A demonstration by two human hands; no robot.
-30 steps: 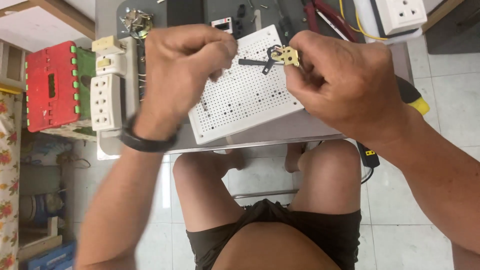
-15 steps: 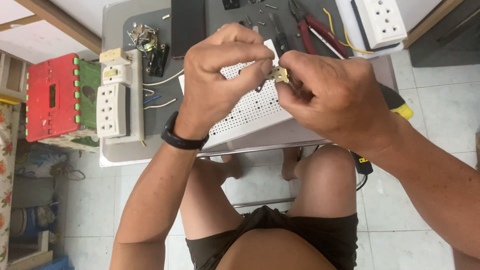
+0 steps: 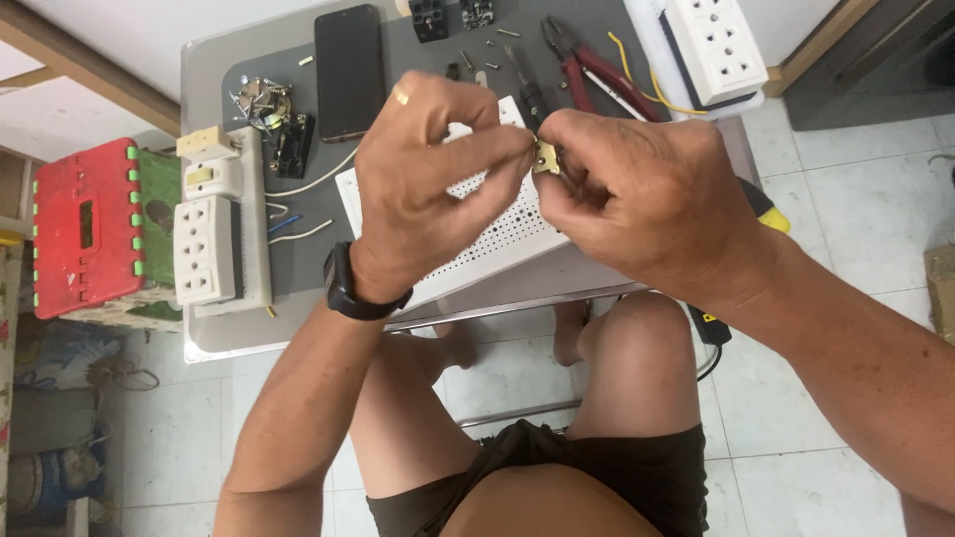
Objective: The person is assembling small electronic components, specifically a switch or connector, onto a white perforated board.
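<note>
Together, both hands hover above the white perforated board on the grey table. Left hand, wrist bent with fingers curled, and right hand, knuckles up, both pinch a small brass part between their fingertips, just over the board's upper edge.

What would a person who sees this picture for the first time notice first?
First come the two hands at the centre: the left hand and the right hand meet and pinch a small brass part between their fingertips. Under them lies a white board with many holes on the grey table. A red stool stands out at the left, and red pliers lie at the top.
</note>
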